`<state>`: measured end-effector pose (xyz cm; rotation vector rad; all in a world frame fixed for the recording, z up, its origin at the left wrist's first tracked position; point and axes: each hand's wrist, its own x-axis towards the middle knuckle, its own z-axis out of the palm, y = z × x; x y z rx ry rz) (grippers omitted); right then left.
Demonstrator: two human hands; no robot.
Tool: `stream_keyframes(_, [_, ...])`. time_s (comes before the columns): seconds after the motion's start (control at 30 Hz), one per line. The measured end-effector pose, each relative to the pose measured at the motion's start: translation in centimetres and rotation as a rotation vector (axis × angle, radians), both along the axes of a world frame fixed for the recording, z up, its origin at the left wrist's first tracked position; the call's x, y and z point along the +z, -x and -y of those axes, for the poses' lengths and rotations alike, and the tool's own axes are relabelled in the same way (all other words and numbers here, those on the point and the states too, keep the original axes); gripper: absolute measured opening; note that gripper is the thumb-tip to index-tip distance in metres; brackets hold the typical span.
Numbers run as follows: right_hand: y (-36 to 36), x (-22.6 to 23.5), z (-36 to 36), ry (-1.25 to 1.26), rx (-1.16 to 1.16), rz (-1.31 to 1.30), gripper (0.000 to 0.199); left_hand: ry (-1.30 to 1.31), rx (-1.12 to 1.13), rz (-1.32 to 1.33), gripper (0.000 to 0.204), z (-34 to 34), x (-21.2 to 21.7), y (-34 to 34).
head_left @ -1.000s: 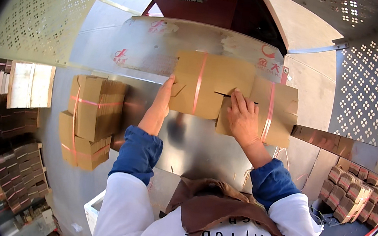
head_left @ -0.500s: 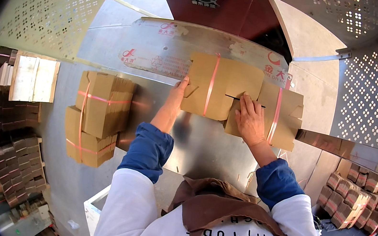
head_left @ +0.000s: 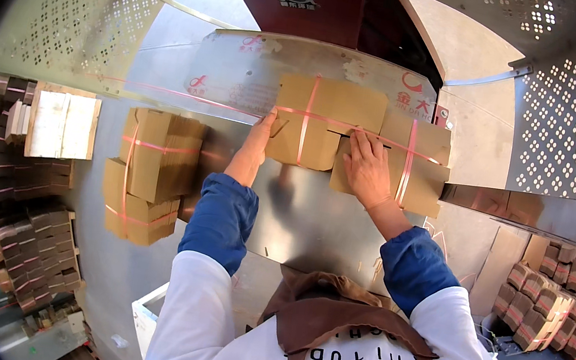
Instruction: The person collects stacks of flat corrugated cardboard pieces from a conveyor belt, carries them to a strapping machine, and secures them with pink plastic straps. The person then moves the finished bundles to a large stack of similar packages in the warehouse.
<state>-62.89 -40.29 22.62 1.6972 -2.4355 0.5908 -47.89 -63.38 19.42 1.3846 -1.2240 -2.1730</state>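
The bundle of flat cardboard blanks (head_left: 322,122) lies on the metal machine table (head_left: 319,217) straight ahead of you, at arm's reach, its long axis running left to right across your view. A pink strap (head_left: 307,120) already crosses it front to back, and a second pink strap line (head_left: 189,96) stretches in from the left and runs over its top along the long axis.

Your left hand (head_left: 261,136) sits at the bundle's left edge with fingers curled against the side — it looks like a light grip on the edge, though the fingertips are hidden behind the cardboard, so you cannot tell how firmly it closes. Your right hand (head_left: 367,169) lies flat on top, fingers spread and pressing down just right of centre; it grasps nothing. So the bundle is under your right palm and directly right of your left fingers, both hands about equally close.

Touching the bundle's right side is a second strapped bundle (head_left: 418,169), set slightly nearer you. Further out — on the left — stand two finished strapped stacks (head_left: 149,171), and small banded packs (head_left: 559,292) are piled low on the right.
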Motion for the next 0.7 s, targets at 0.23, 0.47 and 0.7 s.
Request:
stream_keyframes(0.23, [0.2, 0.1, 0.4, 0.07, -0.022, -0.034, 0.044, -0.001, -0.014, -0.059, 0.05, 0.9, -2.1, -0.4])
stream_keyframes(0.47, [0.4, 0.9, -0.2, 0.057, -0.058, 0.045, 0.047, -0.027, -0.016, 0.059, 0.053, 0.0, -0.4, 0.5])
stream_keyframes(0.7, [0.4, 1.6, 0.5, 0.01, -0.101, 0.095, 0.051, -0.066, -0.025, 0.11, 0.053, 0.6, 0.6, 1.3])
